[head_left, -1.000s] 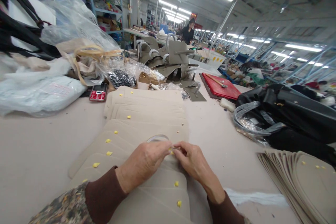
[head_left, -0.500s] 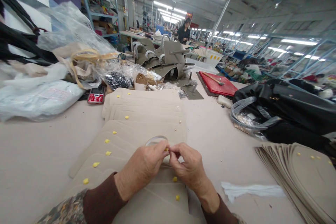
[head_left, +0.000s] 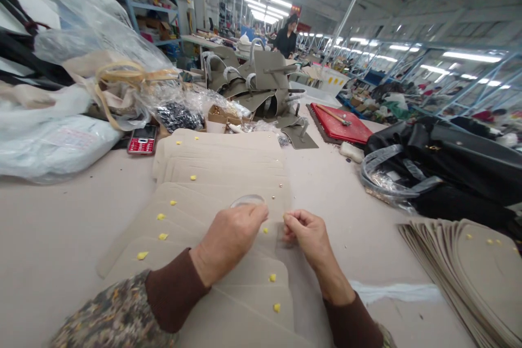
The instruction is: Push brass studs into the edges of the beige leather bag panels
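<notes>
Two hands (head_left: pixel 232 240) apart at beige panels (head_left: pixel 228 174), one hammer (head_left: pixel 332 115), one phone (head_left: pixel 142 141)

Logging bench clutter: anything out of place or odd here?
Nothing looks clearly damaged. Slightly odd: a crumpled white strip lies loose on the table, to the right of the right hand, and a red-keyed phone sits left of the beige panels' far end, unlike the work materials around it.

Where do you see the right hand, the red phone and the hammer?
Right hand (head_left: pixel 309 235): head view, on the back of the hand.
Red phone (head_left: pixel 141 145): head view, on its keypad.
Hammer (head_left: pixel 332 114): head view, on its handle.
</notes>
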The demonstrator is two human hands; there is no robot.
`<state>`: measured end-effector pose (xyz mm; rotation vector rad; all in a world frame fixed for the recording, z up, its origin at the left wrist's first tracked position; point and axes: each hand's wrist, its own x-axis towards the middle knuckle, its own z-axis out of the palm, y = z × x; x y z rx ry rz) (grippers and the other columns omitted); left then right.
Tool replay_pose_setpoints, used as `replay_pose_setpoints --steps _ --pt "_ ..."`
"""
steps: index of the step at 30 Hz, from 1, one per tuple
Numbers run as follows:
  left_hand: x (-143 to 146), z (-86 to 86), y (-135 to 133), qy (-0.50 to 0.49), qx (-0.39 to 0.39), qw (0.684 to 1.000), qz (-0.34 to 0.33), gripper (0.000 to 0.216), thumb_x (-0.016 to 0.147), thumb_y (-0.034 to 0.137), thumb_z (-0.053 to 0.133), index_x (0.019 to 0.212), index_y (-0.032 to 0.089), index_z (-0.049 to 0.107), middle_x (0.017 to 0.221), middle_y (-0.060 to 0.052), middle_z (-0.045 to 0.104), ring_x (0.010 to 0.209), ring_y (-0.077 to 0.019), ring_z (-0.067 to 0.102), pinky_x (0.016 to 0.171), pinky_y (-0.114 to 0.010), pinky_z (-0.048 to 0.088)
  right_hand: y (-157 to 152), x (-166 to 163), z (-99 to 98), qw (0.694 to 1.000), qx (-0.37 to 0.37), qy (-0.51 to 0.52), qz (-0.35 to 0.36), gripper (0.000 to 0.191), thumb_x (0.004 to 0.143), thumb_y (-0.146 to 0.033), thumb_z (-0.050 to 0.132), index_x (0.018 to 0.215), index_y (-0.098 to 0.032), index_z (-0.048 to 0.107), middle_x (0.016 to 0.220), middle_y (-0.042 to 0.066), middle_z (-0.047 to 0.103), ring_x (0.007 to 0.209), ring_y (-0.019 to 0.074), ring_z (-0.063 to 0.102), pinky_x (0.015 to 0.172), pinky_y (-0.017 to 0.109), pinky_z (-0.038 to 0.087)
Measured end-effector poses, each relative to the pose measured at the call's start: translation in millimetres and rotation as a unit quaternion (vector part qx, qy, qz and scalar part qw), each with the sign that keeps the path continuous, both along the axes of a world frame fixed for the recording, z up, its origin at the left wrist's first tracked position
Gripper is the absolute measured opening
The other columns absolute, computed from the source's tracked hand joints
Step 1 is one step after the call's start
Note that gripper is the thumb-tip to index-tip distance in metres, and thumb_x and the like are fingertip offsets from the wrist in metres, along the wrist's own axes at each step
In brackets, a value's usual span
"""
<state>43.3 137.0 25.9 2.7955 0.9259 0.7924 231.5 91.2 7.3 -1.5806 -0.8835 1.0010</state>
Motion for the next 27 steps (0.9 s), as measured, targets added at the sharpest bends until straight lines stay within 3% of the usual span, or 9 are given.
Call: replay_pose_setpoints --steps 5,11,14,18,27 --pt "-0.5 -8.7 15.6 0.159 -0.015 0.987 0.033 0.010 0.092 0.012 0.048 0.089 0.017 0.056 0.086 -0.005 0.061 0.082 -0.0232 0.053 0.074 -0.035 0.041 5.8 16.5 -17.0 0.999 -0.031 -0.008 0.027 0.037 0.065 -0.049 0.075 0.072 -0.013 0.069 0.055 0.001 0.066 0.044 0.0109 0.059 0.046 0.021 0.049" --pt "-6.0 -11.5 6.9 0.138 -0.105 0.985 0.008 0.016 0.096 0.015 0.040 0.088 0.017 0.054 0.083 -0.004 0.058 0.077 -0.0212 0.049 0.072 -0.035 0.038 3.3 19.4 -13.5 0.995 -0.064 -0.034 0.074 0.034 0.068 -0.046 0.073 0.073 -0.013 0.068 0.057 0.003 0.066 0.047 0.0115 0.060 0.049 0.022 0.050" --pt "-9.7 -15.5 1.9 0.121 -0.112 0.986 -0.001 0.016 0.096 0.015 0.039 0.088 0.017 0.053 0.084 -0.004 0.057 0.078 -0.0208 0.048 0.071 -0.034 0.037 -2.0 19.5 -10.4 0.985 -0.095 -0.058 0.130 0.030 0.072 -0.043 0.069 0.074 -0.013 0.067 0.056 0.001 0.064 0.045 0.0099 0.057 0.046 0.020 0.047" --pt "-10.8 -20.8 0.9 0.116 -0.100 0.988 -0.004 0.018 0.096 0.015 0.039 0.086 0.017 0.052 0.082 -0.003 0.056 0.076 -0.0202 0.046 0.070 -0.034 0.035 -6.4 12.8 -7.9 0.972 -0.106 -0.140 0.153 0.024 0.077 -0.038 0.063 0.076 -0.014 0.068 0.055 -0.002 0.060 0.047 0.0102 0.054 0.046 0.020 0.046" --pt "-9.7 -22.9 1.8 0.103 -0.096 0.990 -0.007 0.017 0.097 0.014 0.039 0.087 0.017 0.052 0.083 -0.004 0.056 0.076 -0.0205 0.046 0.070 -0.034 0.036 -3.6 -1.9 -0.2 0.917 -0.013 -0.358 0.174 0.021 0.080 -0.026 0.053 0.067 -0.017 0.068 0.062 0.001 0.068 0.058 0.0143 0.060 0.056 0.022 0.042"
